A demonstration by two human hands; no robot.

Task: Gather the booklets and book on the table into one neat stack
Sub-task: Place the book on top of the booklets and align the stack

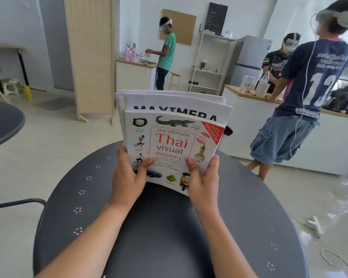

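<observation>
A white Thai visual dictionary book [173, 145] stands upright in front of several white booklets [169, 103], one printed with large dark letters. The whole bundle is tilted up on its lower edge over the round dark table [161, 237]. My left hand [127, 177] grips the bundle's lower left side, thumb on the book's cover. My right hand [205, 177] grips the lower right side, thumb also on the cover. The lower edge of the bundle is hidden behind my hands.
Another dark round table [2, 121] is at the left. A person [301, 97] stands close at the right by a white counter [329, 141]; two more people work further back. A folding screen [92, 57] stands at the left. Cables lie on the floor at the right.
</observation>
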